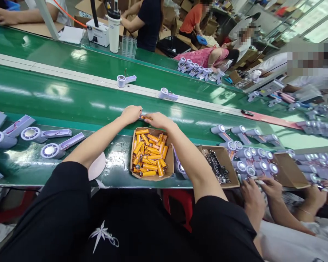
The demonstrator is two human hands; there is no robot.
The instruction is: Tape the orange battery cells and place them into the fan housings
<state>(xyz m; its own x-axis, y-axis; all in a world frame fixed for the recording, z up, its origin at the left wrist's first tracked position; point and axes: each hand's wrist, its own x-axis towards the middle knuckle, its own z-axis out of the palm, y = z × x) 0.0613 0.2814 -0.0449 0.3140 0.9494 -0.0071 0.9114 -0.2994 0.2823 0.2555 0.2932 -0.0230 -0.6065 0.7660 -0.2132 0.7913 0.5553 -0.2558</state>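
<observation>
Both my hands meet over the near green belt, just beyond an open cardboard box [132,160] of orange cylindrical batteries [153,157]. My left hand [131,113] is closed, fingertips pinched together. Facing it, my right hand [157,120] is closed too. Between the fingertips a small piece with a light edge and an orange-brown part shows; the fingers cover most of it, so its kind is unclear. Under my right forearm lies a partly hidden lilac handheld fan [181,167]. More lilac fans with open handles [53,150] lie left of my left arm.
Right of my right arm stands a box of small black parts [217,165], then many lilac fans [246,154]. A co-worker's hands [258,193] work beside them. Two fans [168,94] rest on the white divider strip [93,80]. A white tumbler [114,32] stands across the belt.
</observation>
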